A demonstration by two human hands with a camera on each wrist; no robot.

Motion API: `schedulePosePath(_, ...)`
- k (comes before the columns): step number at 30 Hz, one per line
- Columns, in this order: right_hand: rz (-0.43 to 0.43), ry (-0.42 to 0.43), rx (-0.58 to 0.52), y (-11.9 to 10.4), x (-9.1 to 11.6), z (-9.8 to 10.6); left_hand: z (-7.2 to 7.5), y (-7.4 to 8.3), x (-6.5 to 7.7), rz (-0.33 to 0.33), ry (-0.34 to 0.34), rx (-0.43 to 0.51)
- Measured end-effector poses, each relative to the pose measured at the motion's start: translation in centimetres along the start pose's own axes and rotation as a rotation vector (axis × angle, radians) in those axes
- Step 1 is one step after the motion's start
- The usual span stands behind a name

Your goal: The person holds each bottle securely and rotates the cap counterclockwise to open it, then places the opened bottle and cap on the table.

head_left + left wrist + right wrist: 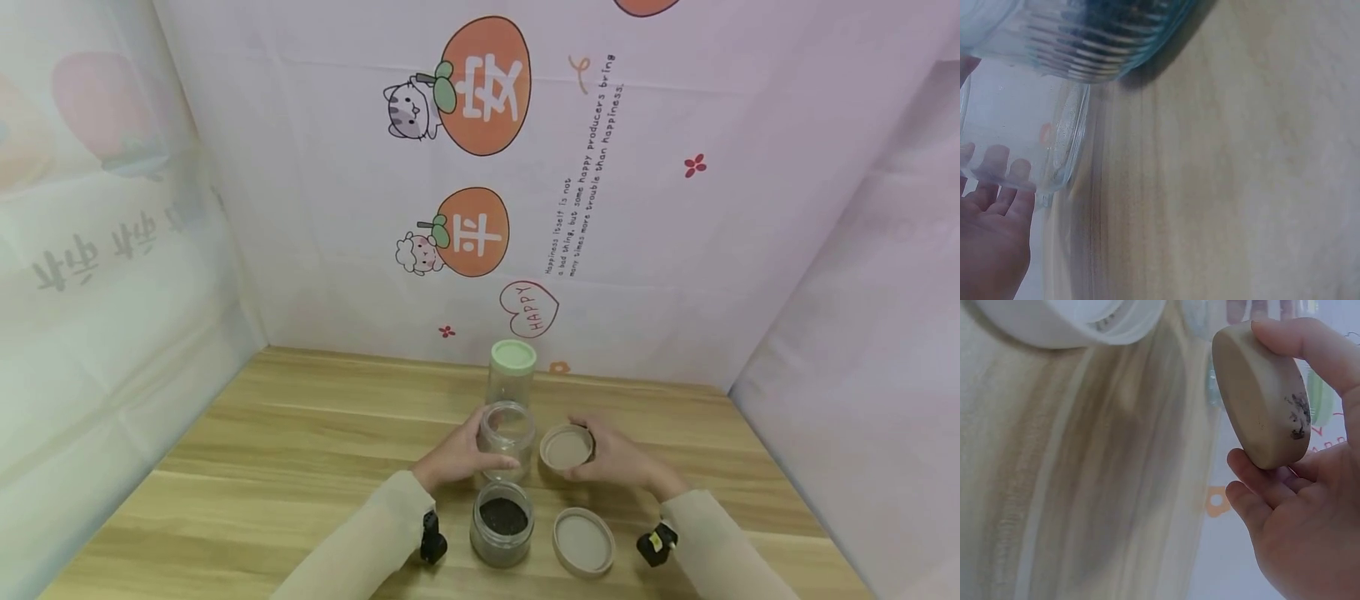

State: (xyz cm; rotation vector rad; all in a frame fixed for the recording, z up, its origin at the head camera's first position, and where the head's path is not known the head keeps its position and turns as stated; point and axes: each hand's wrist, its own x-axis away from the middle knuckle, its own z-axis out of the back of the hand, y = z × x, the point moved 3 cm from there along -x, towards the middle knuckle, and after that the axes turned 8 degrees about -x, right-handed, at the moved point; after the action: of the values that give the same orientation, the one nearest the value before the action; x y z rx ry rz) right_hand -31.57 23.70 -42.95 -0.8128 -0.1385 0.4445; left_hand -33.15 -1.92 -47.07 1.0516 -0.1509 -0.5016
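My left hand grips a clear, open-topped jar in the head view, thumb across its near side. Fingers show through the wall of that jar in the left wrist view. To its right, my right hand pinches a round beige lid by its edge. Held tilted between thumb and fingers, the lid has dark marks on its side in the right wrist view. Just in front of the clear jar stands an uncovered jar with dark, grainy contents.
A second beige lid lies on the wooden table, right of the jar with dark contents. Behind the held jar stands a clear jar with a pale green lid. Printed cloth hangs along the table's back and both sides.
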Motion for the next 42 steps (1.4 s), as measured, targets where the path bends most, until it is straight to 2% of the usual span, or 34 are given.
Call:
schedulePosePath(3, -0.005, -0.014, -0.018, 0.4, 0.0, -0.3, 0.0, 0.0, 0.1, -0.002, 0.001, 0.002)
schedulePosePath(5, 0.009, -0.019, -0.030, 0.6, 0.0, -0.4, 0.1, 0.7, 0.4, -0.003, -0.002, 0.010)
schedulePosePath(10, 0.014, -0.036, -0.012, 1.2, 0.3, -0.7, 0.1, 0.9, 0.5, 0.004, -0.005, 0.015)
schedulePosePath(12, 0.000, -0.044, -0.001, 1.4, 0.5, -0.8, -0.1, 0.4, 0.3, 0.009, 0.000, 0.006)
schedulePosePath(17, -0.021, -0.068, -0.005, 2.1, 0.9, -0.8, 0.0, 0.6, 0.4, 0.016, 0.005, -0.012)
schedulePosePath(24, -0.001, -0.098, 0.011, 2.9, 1.1, -1.1, 0.0, 0.5, 0.5, 0.000, 0.007, 0.002)
schedulePosePath(34, -0.019, -0.105, 0.033, 3.1, 1.4, -1.3, -0.1, 0.1, 0.3, 0.031, 0.005, -0.026)
schedulePosePath(42, 0.006, -0.080, 0.044, 2.8, 1.4, -0.7, 0.2, 0.6, 0.1, 0.005, 0.000, -0.060)
